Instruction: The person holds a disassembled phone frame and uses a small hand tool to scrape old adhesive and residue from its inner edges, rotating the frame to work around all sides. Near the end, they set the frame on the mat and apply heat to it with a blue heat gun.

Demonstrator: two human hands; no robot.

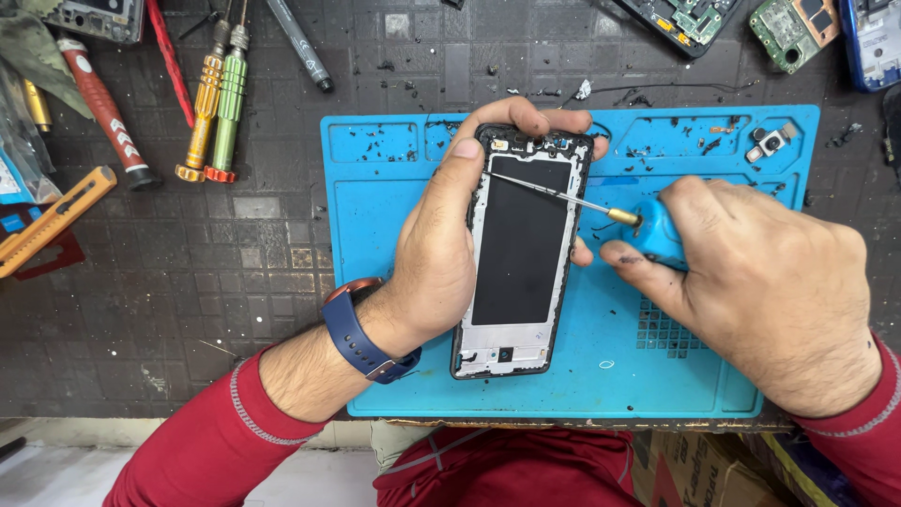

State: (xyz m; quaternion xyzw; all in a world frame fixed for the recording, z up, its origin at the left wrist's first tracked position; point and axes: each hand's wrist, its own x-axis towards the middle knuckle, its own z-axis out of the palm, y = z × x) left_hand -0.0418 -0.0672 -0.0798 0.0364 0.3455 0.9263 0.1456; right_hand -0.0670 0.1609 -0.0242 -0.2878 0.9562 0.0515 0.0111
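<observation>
An opened phone frame (519,249), black panel inside a pale chassis, lies upright on a blue repair mat (375,310). My left hand (441,244) wraps around its left side, thumb on the upper left edge and fingers curled over the top. My right hand (760,272) grips a blue-handled precision screwdriver (648,230). Its thin metal shaft (554,194) runs left across the phone, with the tip near the upper left edge by my thumb. A blue-strapped watch (361,333) sits on my left wrist.
Orange and green screwdrivers (216,103), a red-handled tool (99,103) and an orange utility knife (52,221) lie at the left on the dark bench. Circuit boards (741,19) sit at the top right. A small camera module (770,143) rests on the mat's top right corner.
</observation>
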